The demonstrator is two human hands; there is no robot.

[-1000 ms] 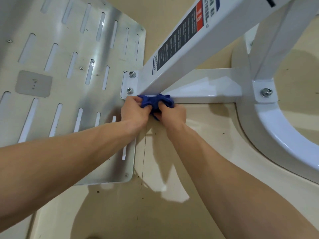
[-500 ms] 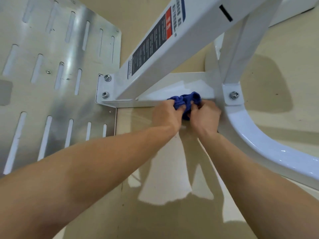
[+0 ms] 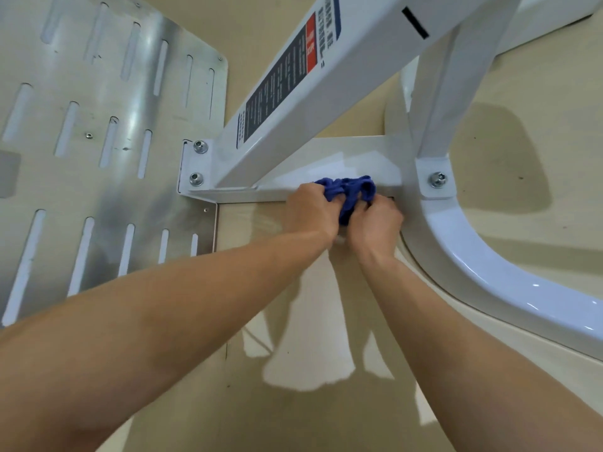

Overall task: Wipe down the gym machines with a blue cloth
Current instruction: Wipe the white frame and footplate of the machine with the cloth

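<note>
A bunched blue cloth (image 3: 350,190) lies pressed on the white low crossbar (image 3: 339,171) of a gym machine, near the bar's right end. My left hand (image 3: 311,212) grips the cloth's left side with curled fingers. My right hand (image 3: 375,225) grips its right side, next to the bolted bracket (image 3: 437,181) of the curved white base tube (image 3: 489,272). Most of the cloth is hidden under the two hands.
A slanted white beam with a warning label (image 3: 284,83) rises over the crossbar. A slotted metal foot plate (image 3: 98,141) lies to the left, bolted at its corner (image 3: 197,164). The beige floor (image 3: 310,386) lies below my arms.
Both hands have slid the cloth along the crossbar from its left end by the foot plate to near the right bracket. Over the last half second they barely moved.
</note>
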